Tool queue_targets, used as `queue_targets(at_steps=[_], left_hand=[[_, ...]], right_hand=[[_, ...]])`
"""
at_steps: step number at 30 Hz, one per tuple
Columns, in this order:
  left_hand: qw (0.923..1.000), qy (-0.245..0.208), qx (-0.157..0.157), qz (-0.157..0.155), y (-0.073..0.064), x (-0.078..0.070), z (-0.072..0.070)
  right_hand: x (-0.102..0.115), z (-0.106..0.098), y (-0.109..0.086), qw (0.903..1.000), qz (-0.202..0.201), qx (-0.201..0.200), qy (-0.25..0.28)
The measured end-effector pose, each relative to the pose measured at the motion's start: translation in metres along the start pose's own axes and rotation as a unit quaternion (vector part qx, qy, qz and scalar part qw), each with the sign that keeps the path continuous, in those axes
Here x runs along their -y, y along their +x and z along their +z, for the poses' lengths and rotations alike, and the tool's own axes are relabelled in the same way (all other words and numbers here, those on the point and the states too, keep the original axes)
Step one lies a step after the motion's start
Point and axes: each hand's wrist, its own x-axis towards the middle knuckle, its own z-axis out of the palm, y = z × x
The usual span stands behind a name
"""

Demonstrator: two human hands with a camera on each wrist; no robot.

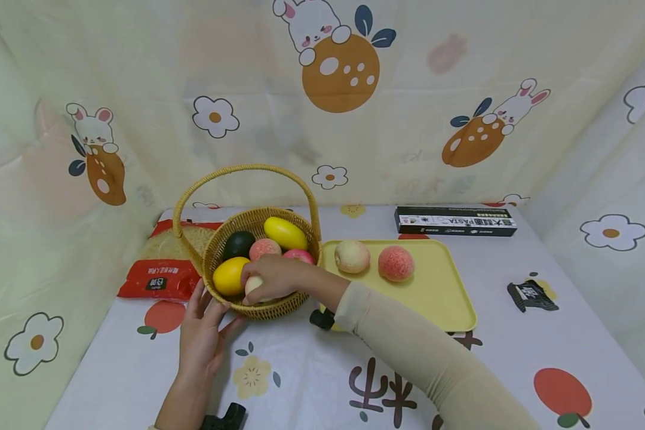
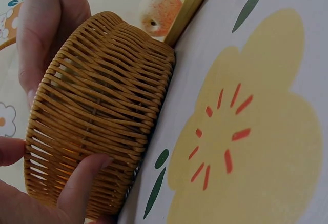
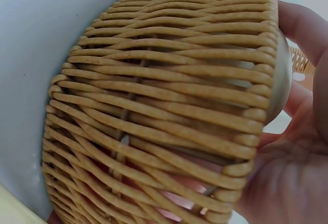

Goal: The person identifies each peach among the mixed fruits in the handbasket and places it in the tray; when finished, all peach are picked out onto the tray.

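Observation:
A woven wicker basket (image 1: 269,310) with a tall arched handle stands left of the middle of the table. It holds yellow lemon-like fruits (image 1: 285,233), a dark green avocado-like fruit (image 1: 239,245) and pink fruits (image 1: 265,248). Reaching over its near rim, my right hand (image 1: 276,278) grips a pale round fruit (image 1: 254,285) inside. That fruit (image 3: 280,88) bulges past the rim in the right wrist view. My left hand (image 1: 201,340) touches the basket's near left outside. Its thumb (image 2: 84,180) presses the weave and another finger meets the rim.
A yellow tray (image 1: 435,298) right of the basket carries a pale fruit (image 1: 352,257) and a pinkish-red one (image 1: 396,263). A red bag of noodles (image 1: 161,278) lies left behind the basket. Farther right are a black pasta box (image 1: 455,221) and a small black packet (image 1: 532,296).

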Motion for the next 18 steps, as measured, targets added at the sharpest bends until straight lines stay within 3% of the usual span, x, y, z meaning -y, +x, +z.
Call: queue_targets(at_steps=[18], left_hand=[[1.0000,-0.002,0.002,0.002,-0.001,0.000,0.000]], right_hand=[[0.009,-0.014,-0.008,0.9999,0.006,-0.007,-0.009]])
